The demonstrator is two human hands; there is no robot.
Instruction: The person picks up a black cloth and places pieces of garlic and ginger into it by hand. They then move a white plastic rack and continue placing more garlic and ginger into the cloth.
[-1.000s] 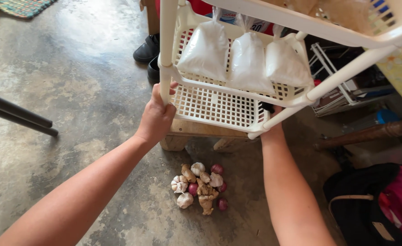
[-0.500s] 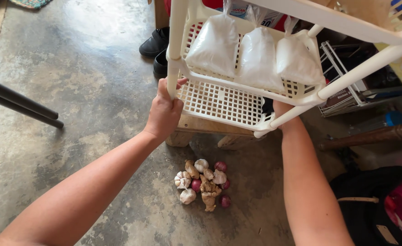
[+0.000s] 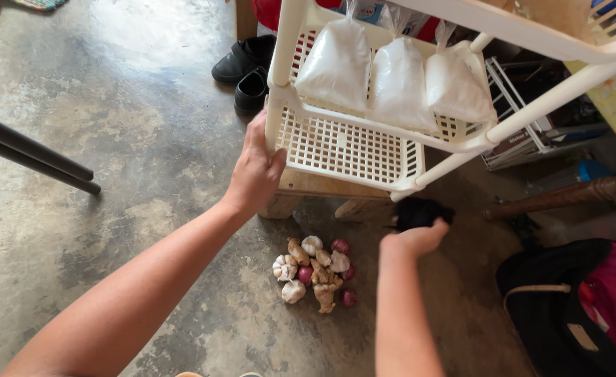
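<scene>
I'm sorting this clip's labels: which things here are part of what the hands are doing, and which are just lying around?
In hand:
- white plastic rack, gripped at its post by the left hand
- dark crumpled thing, held by the right hand

Lying about:
- three white bags on the rack's shelf
- garlic, ginger and red onions on the floor
- black shoes
- black and pink bag

1. Floor: bare grey concrete floor [image 3: 113,139], stained and mottled, with a bright patch of light at the top.
2. Upper left: two dark poles [image 3: 32,150] lie slanted.
3. Right edge: turned wooden leg [image 3: 573,195].
</scene>
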